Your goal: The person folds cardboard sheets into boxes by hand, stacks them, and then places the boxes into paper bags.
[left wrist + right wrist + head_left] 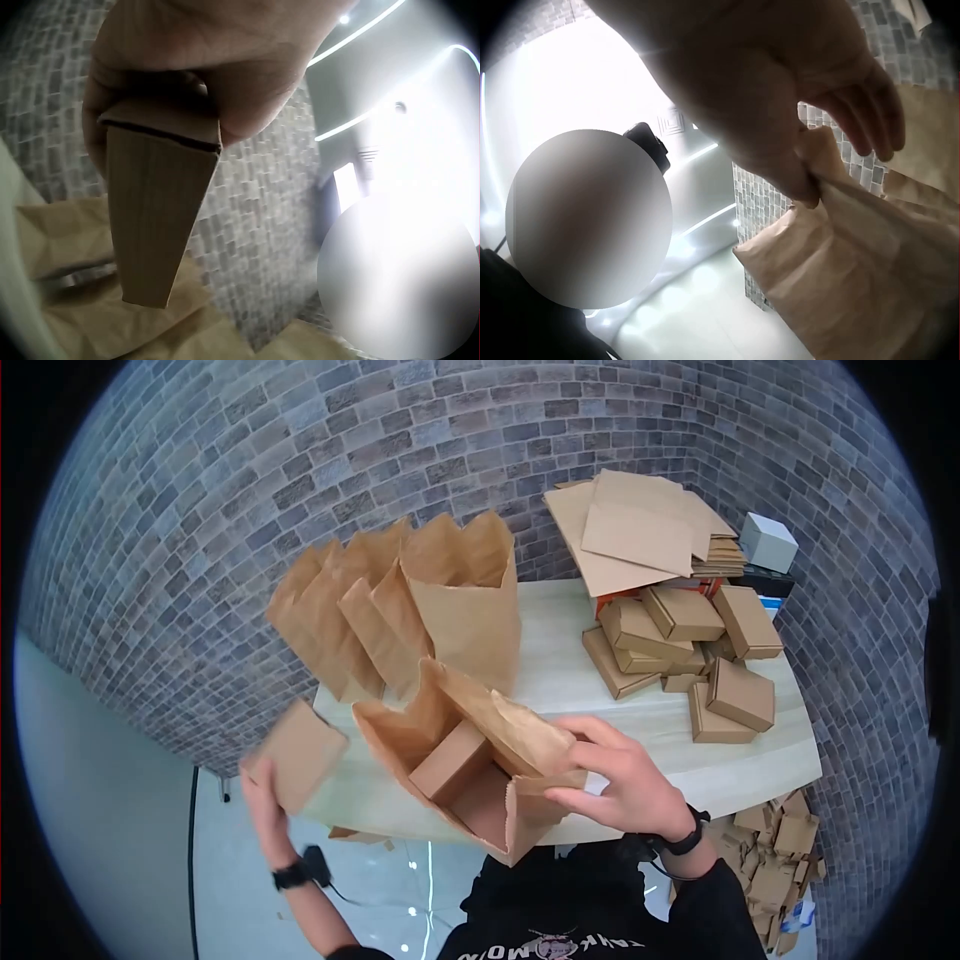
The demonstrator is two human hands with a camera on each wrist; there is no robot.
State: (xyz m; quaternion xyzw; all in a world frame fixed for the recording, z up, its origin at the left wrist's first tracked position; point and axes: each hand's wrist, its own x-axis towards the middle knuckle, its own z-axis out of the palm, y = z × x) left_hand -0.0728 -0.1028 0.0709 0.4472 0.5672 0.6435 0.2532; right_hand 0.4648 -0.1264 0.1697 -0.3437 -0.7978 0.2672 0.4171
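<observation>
In the head view, the left hand [264,808] grips a small cardboard box [300,756] at the left, apart from the open paper bag. The left wrist view shows that box [157,202] end-on in the left hand [195,60]. An open brown paper bag [400,748] stands tilted at the table's front edge, with a cardboard box [452,758] lying inside. At the bag's right rim, the right hand [625,780] pinches the paper. In the right wrist view, the thumb and fingers of the right hand [780,105] are at the bag's edge [855,255].
Several upright paper bags [465,620] stand at the back left of the table [555,650]. A pile of small boxes [740,695] lies at the right, with flat cardboard sheets [640,525] behind it. More cardboard [775,880] lies below the table's right side.
</observation>
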